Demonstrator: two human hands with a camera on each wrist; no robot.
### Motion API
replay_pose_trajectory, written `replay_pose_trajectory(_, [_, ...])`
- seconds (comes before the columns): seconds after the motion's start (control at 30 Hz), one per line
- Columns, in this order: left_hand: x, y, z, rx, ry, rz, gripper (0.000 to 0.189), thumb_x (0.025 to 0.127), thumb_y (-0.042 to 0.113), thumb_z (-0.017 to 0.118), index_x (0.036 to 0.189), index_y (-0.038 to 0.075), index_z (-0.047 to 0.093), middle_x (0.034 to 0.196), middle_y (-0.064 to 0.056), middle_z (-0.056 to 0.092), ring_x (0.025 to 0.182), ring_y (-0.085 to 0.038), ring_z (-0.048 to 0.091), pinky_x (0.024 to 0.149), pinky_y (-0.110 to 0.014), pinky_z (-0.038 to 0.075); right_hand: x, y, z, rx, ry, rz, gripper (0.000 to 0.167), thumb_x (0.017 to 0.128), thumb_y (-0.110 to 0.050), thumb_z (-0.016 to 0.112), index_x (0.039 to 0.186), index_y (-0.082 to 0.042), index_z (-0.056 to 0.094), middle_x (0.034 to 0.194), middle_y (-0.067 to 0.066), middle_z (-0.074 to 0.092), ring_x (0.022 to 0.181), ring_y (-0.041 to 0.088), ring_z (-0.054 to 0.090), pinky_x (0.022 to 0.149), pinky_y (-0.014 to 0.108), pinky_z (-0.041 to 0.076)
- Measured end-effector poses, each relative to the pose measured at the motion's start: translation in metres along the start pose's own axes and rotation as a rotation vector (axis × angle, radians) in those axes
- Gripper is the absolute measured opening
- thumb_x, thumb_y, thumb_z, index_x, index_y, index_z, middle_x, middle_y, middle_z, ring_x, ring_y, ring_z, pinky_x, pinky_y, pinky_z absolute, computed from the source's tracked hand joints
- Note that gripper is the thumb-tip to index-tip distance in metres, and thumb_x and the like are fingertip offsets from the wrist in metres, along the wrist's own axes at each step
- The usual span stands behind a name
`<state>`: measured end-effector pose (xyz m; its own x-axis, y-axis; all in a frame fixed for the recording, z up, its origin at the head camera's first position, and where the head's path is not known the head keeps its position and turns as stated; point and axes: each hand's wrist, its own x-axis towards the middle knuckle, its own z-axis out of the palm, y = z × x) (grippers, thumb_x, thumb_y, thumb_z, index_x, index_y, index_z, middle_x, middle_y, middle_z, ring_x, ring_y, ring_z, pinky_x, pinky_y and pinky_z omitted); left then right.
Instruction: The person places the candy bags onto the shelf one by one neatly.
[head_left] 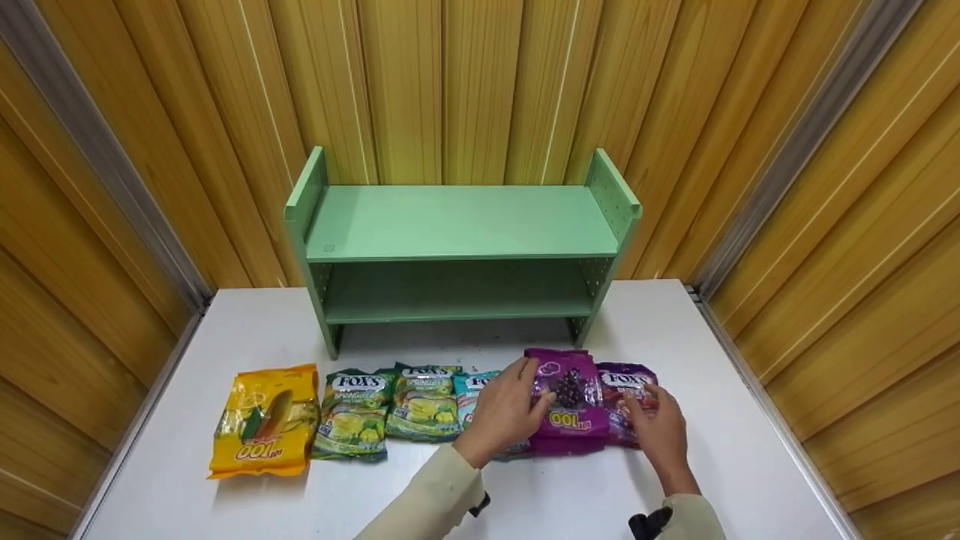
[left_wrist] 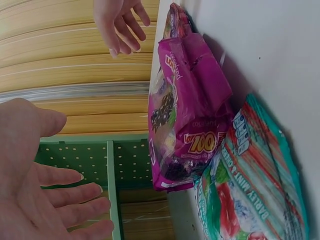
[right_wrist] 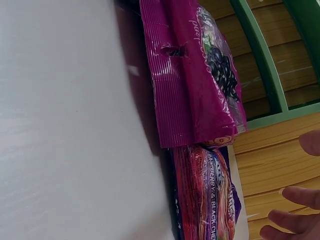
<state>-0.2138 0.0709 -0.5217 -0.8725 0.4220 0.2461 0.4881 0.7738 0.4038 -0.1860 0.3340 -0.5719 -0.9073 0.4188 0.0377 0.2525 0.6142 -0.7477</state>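
A purple Lot 100 candy bag (head_left: 568, 431) with a blackberry picture lies on the white table. My left hand (head_left: 504, 405) hovers at its left side with fingers spread, over a teal Fox's candy bag (head_left: 469, 385) that it partly hides. In the left wrist view, that hand's fingers are extended and stand apart from the purple bag. To the right, a dark purple Fox's candy bag (head_left: 622, 381), labelled raspberry in the right wrist view, sits against the purple one. My right hand (head_left: 661, 431) is over its right edge, fingers loosely spread, holding nothing.
Behind the bags stands a green two-tier shelf (head_left: 461, 221). Left of the teal bag lie two green Fox's candy bags (head_left: 351, 416) and a yellow Lot 100 candy bag (head_left: 264, 424). Wood-look walls (head_left: 480, 90) close in the table (head_left: 255, 510) at the back and sides.
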Motion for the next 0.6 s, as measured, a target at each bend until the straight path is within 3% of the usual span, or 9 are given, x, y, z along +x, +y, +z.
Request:
replay_pose_trajectory(0.2, [-0.001, 0.005, 0.008, 0.026, -0.008, 0.01, 0.063, 0.098, 0.049, 0.047, 0.145, 0.007, 0.042, 0.143, -0.012, 0.051, 0.129, -0.026, 0.053, 0.106, -0.042, 0.046, 0.003, 0.006, 0.002, -0.009, -0.004, 0.01, 0.065, 0.093, -0.039, 0.061, 0.14, 0.002, 0.041, 0.136, 0.026, 0.045, 0.118, 0.039, 0.053, 0.101, 0.052, 0.041])
replay_pose_trajectory(0.43, [-0.003, 0.009, 0.016, -0.007, -0.047, -0.032, 0.063, 0.098, 0.05, 0.046, 0.146, 0.01, 0.041, 0.145, -0.009, 0.049, 0.13, -0.026, 0.052, 0.106, -0.043, 0.046, 0.006, 0.015, -0.001, -0.012, -0.085, 0.057, 0.082, 0.09, -0.052, 0.061, 0.145, 0.002, 0.034, 0.146, 0.028, 0.035, 0.138, 0.043, 0.031, 0.114, 0.055, 0.027])
replay_pose_trajectory(0.6, [-0.003, 0.013, 0.02, -0.019, -0.06, -0.042, 0.063, 0.098, 0.05, 0.046, 0.146, 0.011, 0.04, 0.145, -0.008, 0.049, 0.129, -0.025, 0.052, 0.106, -0.043, 0.046, 0.008, 0.02, 0.0, -0.023, -0.095, 0.072, 0.084, 0.089, -0.053, 0.061, 0.145, 0.003, 0.032, 0.144, 0.027, 0.038, 0.136, 0.043, 0.033, 0.113, 0.055, 0.028])
